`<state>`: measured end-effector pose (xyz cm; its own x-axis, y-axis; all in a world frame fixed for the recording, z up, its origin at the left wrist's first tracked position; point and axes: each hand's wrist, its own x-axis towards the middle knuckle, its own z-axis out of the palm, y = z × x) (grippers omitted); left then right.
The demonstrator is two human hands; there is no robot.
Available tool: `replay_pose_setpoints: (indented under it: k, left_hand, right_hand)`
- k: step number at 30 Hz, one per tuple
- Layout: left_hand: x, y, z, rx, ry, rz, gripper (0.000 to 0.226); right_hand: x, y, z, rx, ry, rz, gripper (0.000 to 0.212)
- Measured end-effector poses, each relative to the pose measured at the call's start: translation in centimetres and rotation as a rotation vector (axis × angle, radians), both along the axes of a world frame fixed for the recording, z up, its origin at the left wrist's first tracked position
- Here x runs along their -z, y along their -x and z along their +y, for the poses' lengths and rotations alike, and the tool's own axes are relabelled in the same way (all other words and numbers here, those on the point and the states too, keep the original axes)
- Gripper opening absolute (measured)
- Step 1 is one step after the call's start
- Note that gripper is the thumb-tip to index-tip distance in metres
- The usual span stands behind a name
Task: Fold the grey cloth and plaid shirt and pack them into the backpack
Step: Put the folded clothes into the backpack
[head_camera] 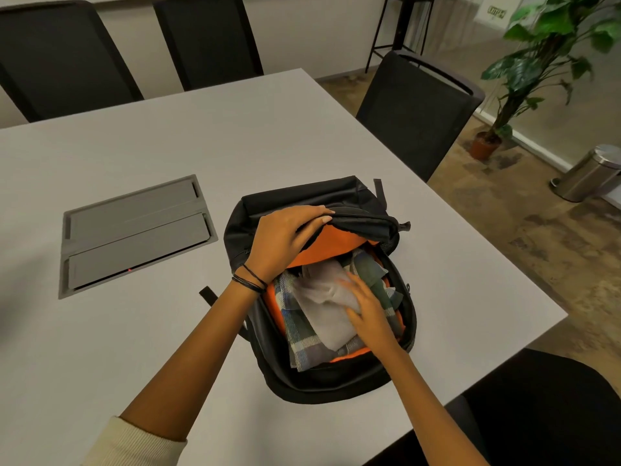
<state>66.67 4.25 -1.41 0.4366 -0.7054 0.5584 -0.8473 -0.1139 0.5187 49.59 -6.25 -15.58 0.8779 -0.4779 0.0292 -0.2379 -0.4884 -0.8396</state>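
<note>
grey meeting-room surface (302, 136), seen from my remote head view, with the task items grouped toward its right edge, nearer the near-right corner.

a black backpack (322, 381) lies flat on the surface with its main compartment unzipped and facing up; the orange lining (322, 250) shows inside. the plaid shirt (302, 341), folded, lies in the compartment against the lining. the grey cloth (326, 307) lies on top of the shirt, also inside the compartment. a dark green fabric (369, 270) sits at the far right of the compartment; i cannot tell whether it belongs to the shirt.

the left hand (285, 240) grips the lid flap (363, 223) of the backpack, its fingers (316, 213) curled over the flap's edge and holding it lifted off the opening. thin dark bands (248, 280) circle that wrist, and a cream sleeve (134, 445) is pushed up the forearm. the right hand (369, 314) rests on the grey cloth with fingers (353, 287) spread and fairly straight, holding nothing; their tips are blurred.

a closed grey cable hatch (134, 233) is set into the surface left of the backpack, well apart from it. black chairs (60, 58) stand along the far edge, another (413, 112) at the right edge. a potted plant (544, 55) and a steel bin (594, 173) stand on the floor beyond the right edge.
</note>
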Motion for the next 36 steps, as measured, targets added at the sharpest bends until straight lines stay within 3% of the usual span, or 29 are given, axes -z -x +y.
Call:
replay_pose_setpoints:
  k: [3, 5, 8, 11, 13, 16, 20, 22, 29, 33, 36]
  left_hand:
    - [-0.1, 0.0, 0.0, 0.004, -0.02, 0.003, 0.037]
    - [-0.2, -0.1, 0.0, 0.001, -0.035, 0.008, 0.035]
    - [-0.4, -0.2, 0.0, -0.001, -0.039, 0.022, 0.034]
    - [-0.4, -0.1, 0.0, 0.008, -0.034, 0.012, 0.033]
    - [-0.4, -0.1, 0.0, 0.01, -0.039, 0.009, 0.034]
    - [-0.4, -0.2, 0.1, 0.009, -0.048, 0.004, 0.034]
    - [-0.4, -0.2, 0.1, 0.022, -0.058, -0.013, 0.035]
    - [-0.3, -0.1, 0.2, 0.033, -0.055, -0.016, 0.034]
    - [0.8, 1.3, 0.9, 0.159, -0.025, -0.085, 0.031]
    - [1.1, 1.4, 1.2, 0.141, -0.03, -0.064, 0.032]
    - [0.9, 1.3, 1.3, 0.132, -0.032, -0.063, 0.035]
  right_hand:
    - [-1.4, -1.2, 1.3, 0.34, -0.326, -0.103, 0.044]
    - [-1.5, -1.7, 1.7, 0.363, -0.375, -0.091, 0.046]
    - [-0.9, -1.3, 0.9, 0.129, -0.249, -0.082, 0.054]
    - [0.1, -0.4, -0.2, -0.145, -0.042, 0.084, 0.07]
    - [0.7, 0.1, -0.8, -0.225, -0.001, 0.125, 0.065]
    - [0.8, 0.3, -1.1, -0.246, -0.017, 0.178, 0.056]
    - [1.3, 0.7, -1.3, -0.343, 0.261, 0.245, 0.085]
    - [2.0, 1.0, -1.4, -0.344, 0.351, 0.227, 0.089]
    - [3.8, -0.4, 0.3, -0.143, 0.36, 0.169, 0.083]
    - [2.9, -0.3, -0.2, -0.218, 0.241, 0.193, 0.084]
    - [2.1, 1.0, -1.5, -0.199, 0.289, 0.17, 0.079]
